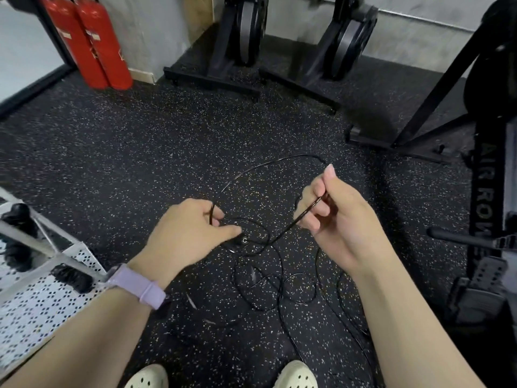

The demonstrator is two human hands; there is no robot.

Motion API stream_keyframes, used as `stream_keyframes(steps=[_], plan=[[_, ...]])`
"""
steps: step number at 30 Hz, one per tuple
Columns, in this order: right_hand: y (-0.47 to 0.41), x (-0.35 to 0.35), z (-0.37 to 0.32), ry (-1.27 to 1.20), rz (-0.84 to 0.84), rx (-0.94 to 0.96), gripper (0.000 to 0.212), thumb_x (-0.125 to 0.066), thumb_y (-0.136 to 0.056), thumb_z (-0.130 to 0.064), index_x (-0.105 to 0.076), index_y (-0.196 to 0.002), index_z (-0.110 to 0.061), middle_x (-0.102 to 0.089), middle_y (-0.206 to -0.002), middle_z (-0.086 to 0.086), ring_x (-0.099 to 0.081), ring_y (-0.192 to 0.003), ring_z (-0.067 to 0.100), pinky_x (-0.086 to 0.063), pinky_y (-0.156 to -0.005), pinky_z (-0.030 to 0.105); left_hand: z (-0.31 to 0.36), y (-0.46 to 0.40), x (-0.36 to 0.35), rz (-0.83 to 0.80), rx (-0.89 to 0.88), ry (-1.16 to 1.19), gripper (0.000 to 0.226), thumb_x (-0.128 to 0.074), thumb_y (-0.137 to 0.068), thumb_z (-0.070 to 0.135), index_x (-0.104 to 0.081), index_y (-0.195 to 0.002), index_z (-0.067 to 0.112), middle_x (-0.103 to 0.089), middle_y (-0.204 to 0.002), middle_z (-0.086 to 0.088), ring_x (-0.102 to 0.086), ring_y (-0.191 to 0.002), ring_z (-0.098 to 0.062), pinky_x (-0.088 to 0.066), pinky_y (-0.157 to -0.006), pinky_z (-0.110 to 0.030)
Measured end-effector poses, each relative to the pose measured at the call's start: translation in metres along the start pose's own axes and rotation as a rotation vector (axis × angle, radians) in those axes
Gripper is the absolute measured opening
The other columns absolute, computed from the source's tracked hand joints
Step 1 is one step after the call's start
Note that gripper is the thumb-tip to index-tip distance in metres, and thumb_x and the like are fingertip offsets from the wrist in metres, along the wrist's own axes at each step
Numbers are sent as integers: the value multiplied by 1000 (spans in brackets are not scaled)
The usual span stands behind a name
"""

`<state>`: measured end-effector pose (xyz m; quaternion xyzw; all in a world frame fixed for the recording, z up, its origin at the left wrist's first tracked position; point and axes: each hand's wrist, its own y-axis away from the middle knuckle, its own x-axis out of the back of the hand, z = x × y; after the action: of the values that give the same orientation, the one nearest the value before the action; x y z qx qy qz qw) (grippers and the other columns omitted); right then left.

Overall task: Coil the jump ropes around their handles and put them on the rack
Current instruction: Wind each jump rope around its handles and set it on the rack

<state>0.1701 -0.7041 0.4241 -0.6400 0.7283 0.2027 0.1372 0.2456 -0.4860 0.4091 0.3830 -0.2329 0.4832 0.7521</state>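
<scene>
A thin black jump rope [268, 163] arcs between my two hands and hangs in tangled loops [279, 287] over the speckled floor. My left hand [190, 228] is closed on the rope and on a dark handle end with a small white ring [244, 240] under its fingers. My right hand [333, 217] pinches a straight stretch of the same rope [282, 233] between thumb and fingers. A white perforated rack [42, 298] stands at the lower left, with black handles [71, 274] lying on it.
Two red fire extinguishers [89, 43] lean at the back left wall. Black rowing machines [243, 37] stand upright at the back, another rower [486, 191] lies along the right. My pale shoes [296, 376] show at the bottom edge.
</scene>
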Motion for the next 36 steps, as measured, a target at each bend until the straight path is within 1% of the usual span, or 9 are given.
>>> stream_keyframes(steps=[3, 7, 14, 19, 23, 27, 30, 34, 36], plan=[[0, -2, 0, -115, -15, -13, 40, -46, -104, -41, -56, -72, -21, -36, -60, -5, -37, -50, 11, -32, -57, 27, 9, 4, -1, 107, -1, 12, 53, -55, -89, 73, -65, -118, 30, -67, -86, 15, -63, -73, -3, -43, -60, -25], [0, 0, -2, -228, 44, -2, 39, -45, -104, -40, -54, -71, -22, -34, -57, -8, -34, -46, 7, -41, -56, 23, 9, -2, 7, 239, 131, 171, 69, -22, -100, 71, -59, -119, 16, -59, -93, 3, -54, -78, -10, -43, -80, -39], [-2, 10, -6, -490, 97, -27, 47, -39, -109, -39, -42, -66, -22, -25, -57, -9, -14, -45, 6, -23, -42, 20, -10, -18, 19, 181, 627, 1236, 23, -45, -99, 29, -48, -77, 24, -40, -69, 6, -33, -56, -10, -18, -43, -20], [-1, 7, -1, -296, 30, -153, 52, -35, -111, -37, -35, -62, -22, -27, -63, -5, -30, -49, 9, -33, -40, 20, -12, -20, 19, 201, 821, 1508, 23, -46, -95, 44, -50, -102, 22, -39, -94, 6, -31, -68, -12, -23, -40, -18], [0, -7, 10, 88, 46, -264, 49, -32, -113, -34, -39, -68, -17, -52, -68, 5, -57, -63, 20, -51, -52, 28, -5, -16, 17, 99, 795, 1555, 63, -38, -91, 72, -56, -112, 15, -48, -112, -2, -37, -76, -14, -24, -41, -21], [-6, -27, 29, 283, 6, -343, 51, -29, -114, -33, -57, -82, -4, -74, -106, 19, -74, -101, 34, -63, -84, 43, 10, -4, 17, -101, 650, 1504, 107, -34, -78, 95, -48, -134, 5, -52, -129, -18, -36, -66, -14, -24, -37, -19], [-9, -42, 46, 348, -51, -432, 48, -30, -113, -34, -67, -103, -5, -77, -109, 12, -75, -102, 32, -60, -94, 51, 18, 1, 14, -129, 543, 1441, 113, -44, -72, 96, -42, -147, 12, -52, -127, -15, -40, -66, -15, -26, -35, -21], [-12, -53, 56, 357, -36, -427, 46, -32, -114, -34, -71, -103, -11, -78, -106, 9, -73, -104, 26, -54, -101, 48, 16, -2, 15, -76, 441, 1431, 103, -52, -75, 91, -46, -138, 10, -50, -130, -15, -54, -110, -21, -29, -37, -23], [-13, -57, 58, 389, -55, -453, 46, -30, -114, -33, -69, -114, -7, -77, -100, 11, -73, -95, 25, -54, -100, 47, 15, -2, 16, -102, 357, 1447, 95, -50, -85, 82, -52, -130, -1, -52, -113, -9, -50, -90, -16, -30, -46, -25]])
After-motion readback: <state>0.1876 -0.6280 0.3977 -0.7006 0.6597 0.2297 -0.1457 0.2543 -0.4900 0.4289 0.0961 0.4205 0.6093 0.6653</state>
